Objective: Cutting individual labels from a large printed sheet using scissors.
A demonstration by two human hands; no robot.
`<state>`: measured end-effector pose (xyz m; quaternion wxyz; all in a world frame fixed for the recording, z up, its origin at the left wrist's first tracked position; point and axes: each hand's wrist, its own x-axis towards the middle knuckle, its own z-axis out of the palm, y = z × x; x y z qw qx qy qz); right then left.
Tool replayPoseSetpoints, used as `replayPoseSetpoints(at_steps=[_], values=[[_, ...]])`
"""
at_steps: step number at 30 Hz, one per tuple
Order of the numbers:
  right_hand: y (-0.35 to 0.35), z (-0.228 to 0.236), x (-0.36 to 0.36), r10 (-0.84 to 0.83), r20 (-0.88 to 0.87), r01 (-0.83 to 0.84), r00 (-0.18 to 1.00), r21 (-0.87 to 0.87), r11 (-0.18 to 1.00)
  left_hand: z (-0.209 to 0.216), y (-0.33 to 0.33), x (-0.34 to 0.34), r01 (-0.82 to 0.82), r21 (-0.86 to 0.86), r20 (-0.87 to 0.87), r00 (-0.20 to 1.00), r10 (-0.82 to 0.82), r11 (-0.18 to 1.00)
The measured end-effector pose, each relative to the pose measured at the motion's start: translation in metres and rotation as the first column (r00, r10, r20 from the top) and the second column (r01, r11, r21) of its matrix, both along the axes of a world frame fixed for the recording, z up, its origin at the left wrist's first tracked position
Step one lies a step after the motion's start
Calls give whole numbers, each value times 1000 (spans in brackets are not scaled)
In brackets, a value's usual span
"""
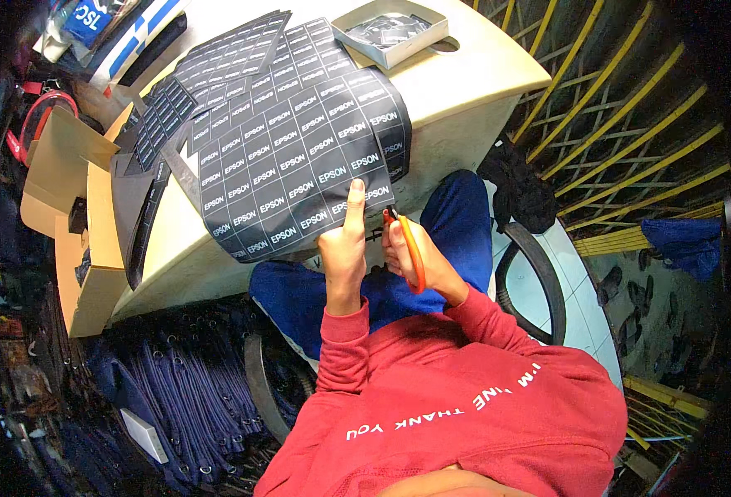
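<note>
A large black sheet [291, 157] printed with a grid of white lettered labels hangs over the near edge of the table. My left hand [344, 258] pinches its lower right part, thumb on top and fingers hidden underneath. Wrapped round the orange handles of a pair of scissors [416, 263] is my right hand [436, 258], just right of my left. The scissors' blades meet the sheet's near right edge; how far they reach into it is hard to see. Similar sheets [237, 54] lie stacked farther back on the table.
On the pale table [486, 62] a shallow white box [407, 56] holds small cut labels. An open cardboard box [104, 240] stands against the left side. Dark blue straps [191, 389] hang below left. Chair armrests [539, 273] flank me, and a yellow folding gate [631, 124] stands at right.
</note>
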<state>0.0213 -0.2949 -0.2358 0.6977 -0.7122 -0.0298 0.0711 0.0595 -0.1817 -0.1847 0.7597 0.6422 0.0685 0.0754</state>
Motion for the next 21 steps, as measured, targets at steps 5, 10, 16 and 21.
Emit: replayPoseSetpoints(at_steps=[5, 10, 16, 21], values=[[-5, 3, 8, 35, 127, -33, 991, -19, 999, -4, 2, 0, 3, -42, 61, 998, 0, 999], [-4, 7, 10, 26, 150, -27, 988, 4, 1000, 0, 5, -5, 4, 54, 67, 998, -8, 999], [-4, 13, 11, 6, 118, -25, 993, 155, 988, 5, 7, -6, 36, 72, 52, 998, -39, 997], [-3, 16, 11, -7, 109, -7, 994, 134, 991, 10, 6, -9, 19, 68, 38, 999, -21, 998]])
